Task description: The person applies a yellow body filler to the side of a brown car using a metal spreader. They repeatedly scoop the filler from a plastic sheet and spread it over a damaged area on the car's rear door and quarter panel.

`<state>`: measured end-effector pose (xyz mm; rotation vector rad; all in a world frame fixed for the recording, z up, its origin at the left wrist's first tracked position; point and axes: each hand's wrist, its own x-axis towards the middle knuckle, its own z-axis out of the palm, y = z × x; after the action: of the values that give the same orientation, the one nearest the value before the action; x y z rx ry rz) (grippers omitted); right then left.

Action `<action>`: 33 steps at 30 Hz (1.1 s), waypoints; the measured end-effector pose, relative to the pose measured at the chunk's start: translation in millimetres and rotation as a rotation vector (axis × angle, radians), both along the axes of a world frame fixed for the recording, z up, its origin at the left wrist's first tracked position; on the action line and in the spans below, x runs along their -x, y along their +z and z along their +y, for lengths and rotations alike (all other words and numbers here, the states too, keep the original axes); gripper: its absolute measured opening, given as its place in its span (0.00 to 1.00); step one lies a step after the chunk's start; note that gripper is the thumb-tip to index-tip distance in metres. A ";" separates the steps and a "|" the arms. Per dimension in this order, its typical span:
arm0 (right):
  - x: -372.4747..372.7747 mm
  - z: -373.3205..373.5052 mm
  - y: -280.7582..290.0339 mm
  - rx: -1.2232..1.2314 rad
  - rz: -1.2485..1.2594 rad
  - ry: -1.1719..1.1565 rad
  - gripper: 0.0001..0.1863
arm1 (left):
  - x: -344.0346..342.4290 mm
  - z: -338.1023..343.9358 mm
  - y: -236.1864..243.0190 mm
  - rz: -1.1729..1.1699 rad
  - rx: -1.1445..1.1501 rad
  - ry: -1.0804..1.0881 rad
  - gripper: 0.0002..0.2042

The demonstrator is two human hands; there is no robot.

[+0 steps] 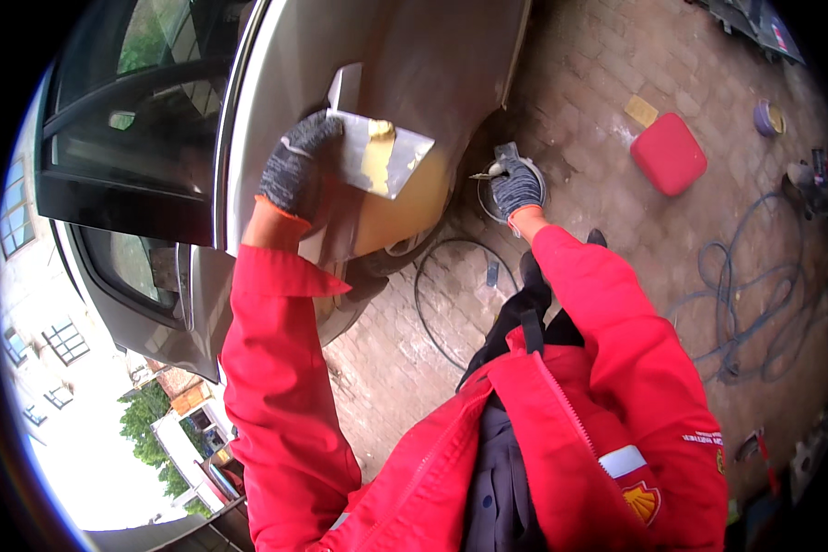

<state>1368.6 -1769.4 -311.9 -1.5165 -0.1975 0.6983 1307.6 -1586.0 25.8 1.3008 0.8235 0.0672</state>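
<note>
My left hand (302, 166), in a dark grey knit glove, is closed on a flat metal putty plate (412, 158) held in front of the car's body panel (386, 55). Yellow putty (378, 152) lies across the plate, with a thicker lump at its top edge. Below the plate, a smooth yellowish filler patch (405, 213) covers part of the panel. My gloved right hand (519, 189) grips a putty knife (505, 152) over a round tin (542, 195) low beside the car. The hand covers most of the tin, so its contents are largely hidden.
On the brick paving to the right are a red container (669, 154), a yellow block (641, 111) and a small purple round tub (769, 119). A grey hose (729, 294) lies in loops. The car's open door (133, 147) stands at left; a thin black cable (420, 308) curves near my feet.
</note>
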 end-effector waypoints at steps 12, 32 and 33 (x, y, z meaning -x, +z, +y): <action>-61.9 -81.9 93.3 -0.242 -0.230 0.238 0.13 | 24.4 -61.8 -6.2 -0.065 -1.117 -0.119 0.15; -137.6 -112.2 298.1 -0.196 -1.196 0.693 0.14 | 12.2 -146.7 -64.9 -0.320 -0.928 0.106 0.12; -143.4 -105.6 299.8 -0.278 -1.209 0.716 0.14 | 10.4 -144.3 -62.6 -0.292 -0.518 0.204 0.13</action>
<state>1511.9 -1874.9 -12.0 -1.4033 -1.7284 0.1713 1297.1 -1730.3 -36.9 1.6343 0.7050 0.6538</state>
